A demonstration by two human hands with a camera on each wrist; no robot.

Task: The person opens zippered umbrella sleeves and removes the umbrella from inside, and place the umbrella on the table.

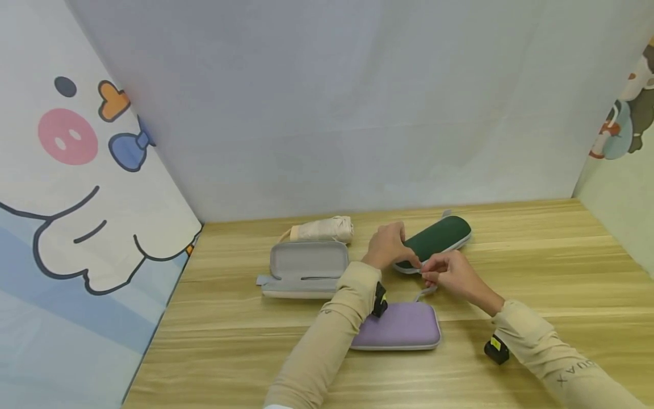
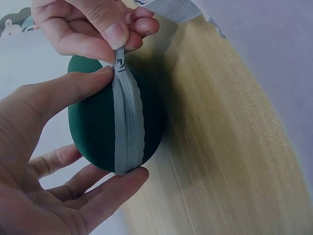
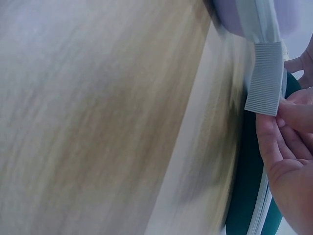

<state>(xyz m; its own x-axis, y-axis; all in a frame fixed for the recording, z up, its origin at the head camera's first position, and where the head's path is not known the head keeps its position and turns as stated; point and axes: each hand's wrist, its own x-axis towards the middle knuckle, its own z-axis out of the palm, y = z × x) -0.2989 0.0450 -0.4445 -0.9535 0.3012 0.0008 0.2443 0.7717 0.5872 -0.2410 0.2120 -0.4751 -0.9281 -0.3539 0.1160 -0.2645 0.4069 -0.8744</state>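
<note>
While the wide-spread left hand (image 1: 388, 245) grips the green case (image 1: 440, 238), the right hand (image 1: 456, 277) pinches its zipper pull (image 2: 120, 56); crooked tugging could jam it.

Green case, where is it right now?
In the head view, the green case is right of the picture's middle, beyond the purple case. The left hand holds it, and the right hand pinches its zipper pull.

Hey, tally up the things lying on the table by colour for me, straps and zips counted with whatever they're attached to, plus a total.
Green: 1, the green case
Purple: 1, the purple case
Grey inside: 1, the open case
Cream: 1, the cream bundle
Total: 4
</note>
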